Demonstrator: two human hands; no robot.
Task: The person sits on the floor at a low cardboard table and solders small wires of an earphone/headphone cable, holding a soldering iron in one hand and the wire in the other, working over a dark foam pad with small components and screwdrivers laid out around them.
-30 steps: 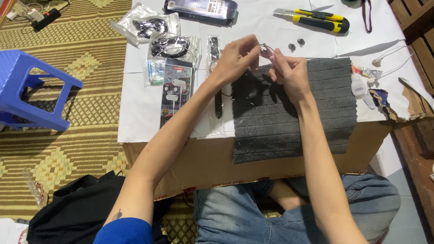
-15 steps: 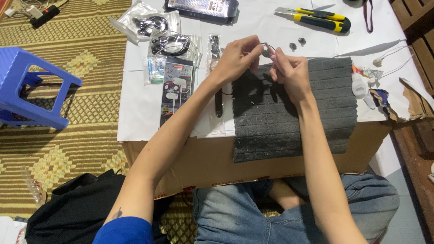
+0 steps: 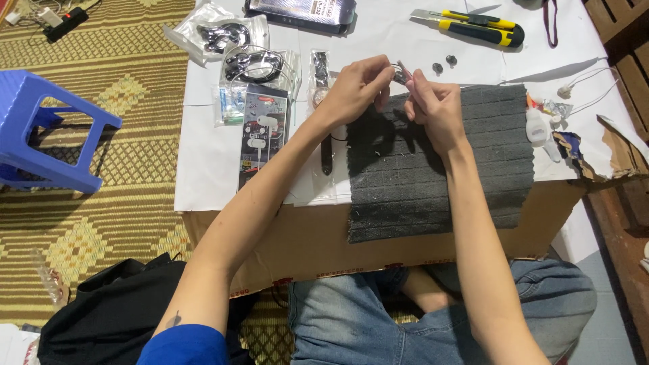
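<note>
From the head camera, the left hand (image 3: 355, 86) and right hand (image 3: 433, 105) meet above the far edge of a dark grey ribbed fabric mat (image 3: 439, 162), both pinched shut on a small metallic part with a thin wire loop (image 3: 400, 72) held between their fingertips. The mat lies on a white paper-covered cardboard counter (image 3: 209, 162). A yellow and black utility knife (image 3: 473, 23) lies beyond, two small dark round caps (image 3: 444, 64) just behind the hands, and bagged black earphones (image 3: 253, 65) to the left.
</note>
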